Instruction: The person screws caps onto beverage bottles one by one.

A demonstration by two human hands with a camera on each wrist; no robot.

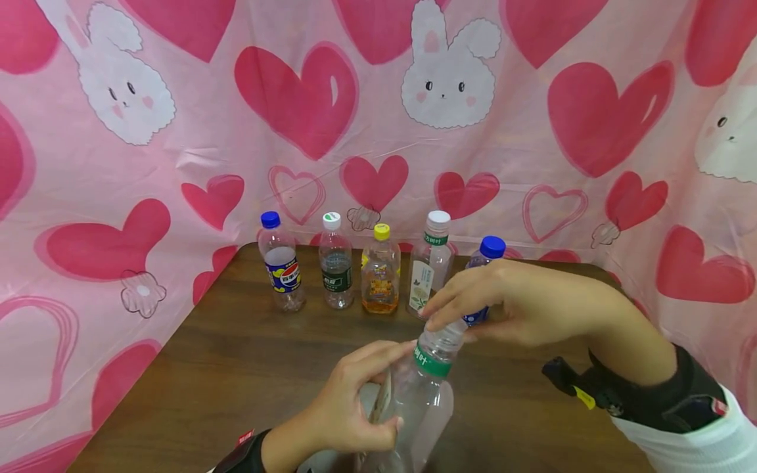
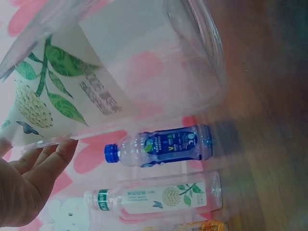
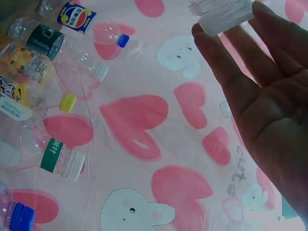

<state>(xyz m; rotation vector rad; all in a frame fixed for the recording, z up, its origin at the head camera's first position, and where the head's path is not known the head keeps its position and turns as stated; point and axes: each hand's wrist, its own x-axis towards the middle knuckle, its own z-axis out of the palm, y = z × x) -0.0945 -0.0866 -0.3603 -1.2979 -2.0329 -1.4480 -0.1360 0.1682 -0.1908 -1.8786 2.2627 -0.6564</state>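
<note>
In the head view, a large clear plastic bottle [image 1: 414, 410] with a green neck band [image 1: 432, 361] leans near the table's front. My left hand [image 1: 349, 401] grips its body, thumb on the near side. The left wrist view shows the bottle's leaf-printed label [image 2: 57, 91] beside my left hand [image 2: 26, 192]. Over the bottle's top, my right hand [image 1: 520, 299] reaches down from the right. Its thumb and fingertips pinch a whitish ridged cap [image 3: 228, 19] at the mouth, plain in the right wrist view. How tightly the cap sits I cannot tell.
Along the table's [image 1: 248, 368] back edge stand several capped bottles: a blue-capped cola bottle [image 1: 282, 266], a white-capped one [image 1: 336, 269], a yellow-capped one [image 1: 380, 272], a tall green-banded one [image 1: 430, 263] and another blue-capped one [image 1: 492, 248]. A pink heart-patterned cloth [image 1: 378, 144] hangs behind.
</note>
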